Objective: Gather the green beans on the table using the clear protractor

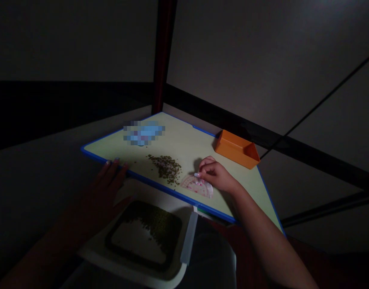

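Observation:
A loose pile of small greenish beans or grains lies on the pale tabletop. Beside its right edge is a clear half-round protractor with pinkish marks. My right hand is closed, fingers curled and thumb pressed in, at the protractor's upper edge; its grip is partly hidden. My left hand rests with fingers spread on the blue near edge of the table, holding nothing. Below that edge stands a white container with more greenish grains gathered along its far and right side.
An orange open box stands at the table's back right. A blurred light-blue item lies at the back left. A grey clip or handle sits on the container's right side. Walls and a dark red post rise behind the table; lighting is dim.

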Demonstrator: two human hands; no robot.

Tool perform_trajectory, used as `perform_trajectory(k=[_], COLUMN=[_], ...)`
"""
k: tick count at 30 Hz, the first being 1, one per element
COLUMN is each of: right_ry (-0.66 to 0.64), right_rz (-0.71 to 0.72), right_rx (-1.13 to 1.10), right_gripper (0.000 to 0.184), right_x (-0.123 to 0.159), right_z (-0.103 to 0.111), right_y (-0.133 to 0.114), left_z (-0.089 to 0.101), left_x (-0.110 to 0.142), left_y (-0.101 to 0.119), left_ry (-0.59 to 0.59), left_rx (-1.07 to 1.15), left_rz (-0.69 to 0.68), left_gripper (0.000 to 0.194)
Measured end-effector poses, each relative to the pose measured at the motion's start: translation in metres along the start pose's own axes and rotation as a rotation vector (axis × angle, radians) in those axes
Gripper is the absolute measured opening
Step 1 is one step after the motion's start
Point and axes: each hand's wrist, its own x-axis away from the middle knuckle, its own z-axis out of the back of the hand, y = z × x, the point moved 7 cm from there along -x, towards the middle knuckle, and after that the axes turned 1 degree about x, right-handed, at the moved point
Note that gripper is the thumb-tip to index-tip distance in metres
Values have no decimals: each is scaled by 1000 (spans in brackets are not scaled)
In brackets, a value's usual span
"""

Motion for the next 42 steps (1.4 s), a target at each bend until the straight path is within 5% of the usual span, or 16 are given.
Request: perform_trajectory(k=[42], right_ry=[14], right_rz=[-43], right_rx=[-2], right_gripper=[36], right_x=[-4], right_z=[-7], right_y=[-2], left_z=[6], left_x=[-2], left_y=[2], left_ry=[-36], left_rx=[36], left_rz=[37], left_gripper=[79])
